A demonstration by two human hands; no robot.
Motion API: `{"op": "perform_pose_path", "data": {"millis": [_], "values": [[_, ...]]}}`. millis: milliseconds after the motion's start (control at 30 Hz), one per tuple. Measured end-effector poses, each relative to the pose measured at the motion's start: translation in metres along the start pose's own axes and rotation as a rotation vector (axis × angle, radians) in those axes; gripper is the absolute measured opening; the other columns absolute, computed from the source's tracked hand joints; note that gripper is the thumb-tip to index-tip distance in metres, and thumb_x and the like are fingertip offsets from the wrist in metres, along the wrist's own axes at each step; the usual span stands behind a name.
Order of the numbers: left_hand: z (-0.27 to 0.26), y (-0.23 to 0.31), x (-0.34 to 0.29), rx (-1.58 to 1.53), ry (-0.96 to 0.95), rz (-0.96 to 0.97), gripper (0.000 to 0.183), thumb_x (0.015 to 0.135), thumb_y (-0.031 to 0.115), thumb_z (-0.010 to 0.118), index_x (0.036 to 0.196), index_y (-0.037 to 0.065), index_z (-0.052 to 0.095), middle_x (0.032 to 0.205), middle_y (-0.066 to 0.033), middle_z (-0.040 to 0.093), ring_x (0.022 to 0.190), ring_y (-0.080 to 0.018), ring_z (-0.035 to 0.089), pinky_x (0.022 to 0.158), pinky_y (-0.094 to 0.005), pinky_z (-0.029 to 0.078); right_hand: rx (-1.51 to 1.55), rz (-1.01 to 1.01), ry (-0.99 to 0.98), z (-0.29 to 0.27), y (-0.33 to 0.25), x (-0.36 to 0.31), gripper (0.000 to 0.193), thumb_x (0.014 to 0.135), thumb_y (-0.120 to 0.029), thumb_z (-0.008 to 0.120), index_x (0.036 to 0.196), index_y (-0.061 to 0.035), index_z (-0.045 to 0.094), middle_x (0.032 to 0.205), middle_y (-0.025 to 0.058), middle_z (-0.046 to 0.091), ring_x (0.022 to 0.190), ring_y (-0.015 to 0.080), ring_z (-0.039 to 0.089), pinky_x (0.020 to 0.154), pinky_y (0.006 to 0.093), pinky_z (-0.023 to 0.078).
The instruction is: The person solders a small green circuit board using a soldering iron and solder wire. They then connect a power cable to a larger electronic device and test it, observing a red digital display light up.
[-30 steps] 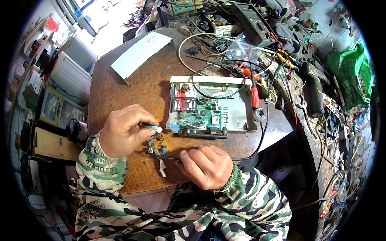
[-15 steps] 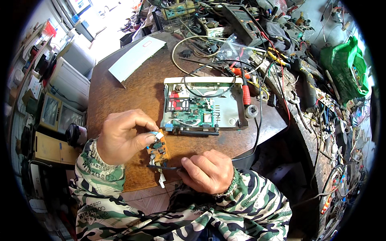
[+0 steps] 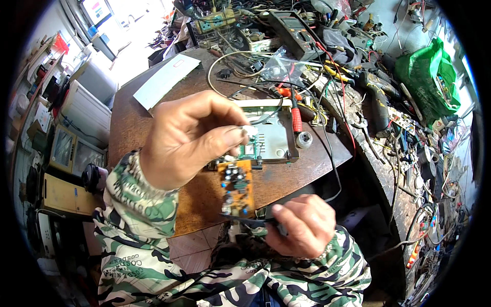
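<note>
Between the thumb and fingers of my left hand [image 3: 192, 138] is a small white connector plug [image 3: 250, 131], pinched above the table. Just below hangs an orange circuit board [image 3: 235, 187] with capacitors and blue parts, its upper end close under my left fingers. My right hand [image 3: 304, 225] is closed on a black cable [image 3: 250, 221], which reaches the lower end of the board. Behind my left hand sits an opened metal device case [image 3: 279, 138]; my hand hides its left part and most of the green board [image 3: 249, 149] inside.
A white cover panel [image 3: 166, 81] lies at the far left of the brown table [image 3: 128, 123]. Behind the case are a red probe [image 3: 296, 118], looped cables and a multimeter [image 3: 296, 33]. Tools and parts crowd the right bench, with a drill-like tool [image 3: 376, 102] and green bag [image 3: 427, 77].
My left hand has risen and moved right with the white connector, and the orange board has swung right with it. My right hand has shifted right and slightly down, still on the black cable.
</note>
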State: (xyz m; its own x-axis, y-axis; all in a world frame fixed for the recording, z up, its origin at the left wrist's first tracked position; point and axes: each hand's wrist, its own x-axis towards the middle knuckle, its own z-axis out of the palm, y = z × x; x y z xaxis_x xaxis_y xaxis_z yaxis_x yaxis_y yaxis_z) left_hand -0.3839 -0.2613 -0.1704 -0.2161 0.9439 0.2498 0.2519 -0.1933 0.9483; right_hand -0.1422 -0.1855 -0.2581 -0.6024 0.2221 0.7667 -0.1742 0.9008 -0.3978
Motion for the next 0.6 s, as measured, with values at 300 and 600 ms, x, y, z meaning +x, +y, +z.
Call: {"op": "perform_pose_path", "data": {"millis": [300,600], "values": [[0.034,-0.037,0.053,-0.212,-0.177,-0.067,0.025,0.100,0.016,0.068,0.114,-0.004,0.064,0.100,-0.0074,0.072,0.088,-0.0127,0.070,0.077,-0.0265,0.057,-0.149,0.181,0.004,-0.044,0.013,-0.018,0.045,0.064,0.001,0.080,0.107,0.0023,0.066,0.083,0.0131,0.066,0.065,0.0284,0.063,0.059,0.0370,0.052],[0.031,-0.063,0.058,-0.116,-0.183,-0.097,0.022,0.101,0.015,0.065,0.115,-0.002,0.065,0.106,-0.0080,0.071,0.095,-0.0125,0.070,0.077,-0.0243,0.056,-0.168,0.197,0.004,-0.040,0.028,-0.028,0.041,0.062,0.002,0.077,0.102,0.0027,0.068,0.081,0.0128,0.067,0.065,0.0274,0.063,0.058,0.0361,0.051]]}}
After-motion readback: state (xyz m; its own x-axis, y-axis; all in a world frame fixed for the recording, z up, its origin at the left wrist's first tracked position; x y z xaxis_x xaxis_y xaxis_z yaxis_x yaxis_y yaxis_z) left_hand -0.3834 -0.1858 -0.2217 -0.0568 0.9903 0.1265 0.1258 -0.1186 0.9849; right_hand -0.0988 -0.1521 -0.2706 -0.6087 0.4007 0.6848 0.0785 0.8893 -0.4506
